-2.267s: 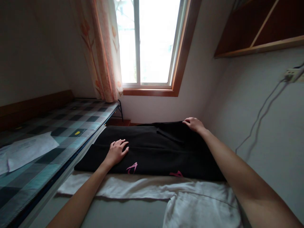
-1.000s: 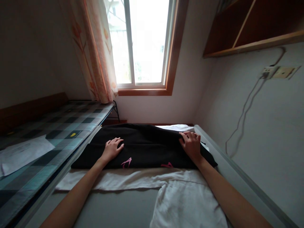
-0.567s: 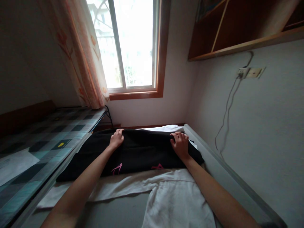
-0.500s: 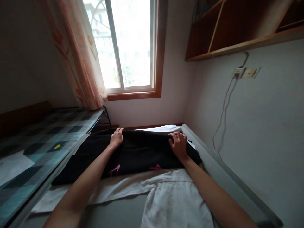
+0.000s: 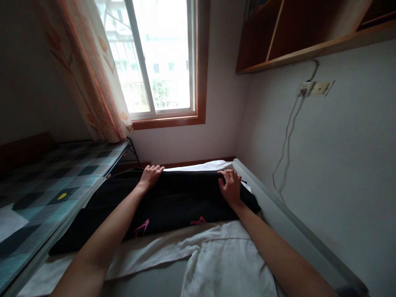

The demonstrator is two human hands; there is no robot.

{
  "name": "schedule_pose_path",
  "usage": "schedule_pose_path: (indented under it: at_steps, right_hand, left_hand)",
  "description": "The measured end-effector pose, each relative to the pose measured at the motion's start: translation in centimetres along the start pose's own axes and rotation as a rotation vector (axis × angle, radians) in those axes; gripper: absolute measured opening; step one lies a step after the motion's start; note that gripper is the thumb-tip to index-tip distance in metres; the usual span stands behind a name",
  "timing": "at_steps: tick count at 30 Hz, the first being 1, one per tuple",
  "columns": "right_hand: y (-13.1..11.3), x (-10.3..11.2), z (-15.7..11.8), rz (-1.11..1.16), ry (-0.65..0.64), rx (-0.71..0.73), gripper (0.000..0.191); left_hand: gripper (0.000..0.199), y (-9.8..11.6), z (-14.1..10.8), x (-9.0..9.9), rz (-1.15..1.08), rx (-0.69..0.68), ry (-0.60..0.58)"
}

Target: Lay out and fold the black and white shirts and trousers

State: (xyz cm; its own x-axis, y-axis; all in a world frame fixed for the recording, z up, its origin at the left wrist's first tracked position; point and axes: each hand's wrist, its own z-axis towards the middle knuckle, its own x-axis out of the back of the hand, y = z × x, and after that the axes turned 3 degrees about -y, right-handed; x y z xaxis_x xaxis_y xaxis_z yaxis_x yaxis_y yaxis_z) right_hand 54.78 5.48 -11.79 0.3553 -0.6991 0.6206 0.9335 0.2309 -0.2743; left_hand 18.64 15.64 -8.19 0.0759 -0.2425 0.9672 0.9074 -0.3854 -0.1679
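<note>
A black garment [image 5: 182, 202] with pink markings lies folded across the bed, wide from left to right. My left hand [image 5: 150, 176] has its fingers curled over the garment's far edge, left of the middle. On the same edge, farther right, my right hand [image 5: 230, 185] is closed on the cloth with its fingers bent over the top. Between the two hands the edge runs straight. Under the black garment and nearer to me is a white garment [image 5: 229, 255], partly covered. More white cloth [image 5: 201, 166] shows just beyond the far edge.
A checked surface [image 5: 89, 165] on a metal frame stands to the left, with white paper or cloth [image 5: 10, 222] on it. A pale raised rail [image 5: 297, 222] runs along the right wall. Ahead are a window [image 5: 167, 62] and curtain [image 5: 89, 82]; a wooden shelf [image 5: 303, 29] hangs upper right.
The far edge between my hands has become straighter, and my left hand has shifted a little on it. The whole view has turned slightly to the right.
</note>
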Motion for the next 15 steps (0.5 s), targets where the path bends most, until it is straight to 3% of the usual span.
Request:
schedule_pose_path:
  at_steps: [7,12,15]
  right_hand:
    - [0.0,-0.1,0.0,-0.019,-0.002,-0.022,0.028]
    - [0.0,-0.1,0.1,0.010,0.007,-0.034,0.027]
    - [0.1,-0.1,0.2,0.010,-0.007,-0.032,0.027]
  left_hand:
    - [0.028,-3.4,-0.3,0.1,-0.030,0.029,-0.095]
    - [0.032,-6.5,-0.8,0.3,-0.065,-0.019,-0.169]
    - [0.039,-7.6,-1.2,-0.1,-0.154,0.055,-0.192]
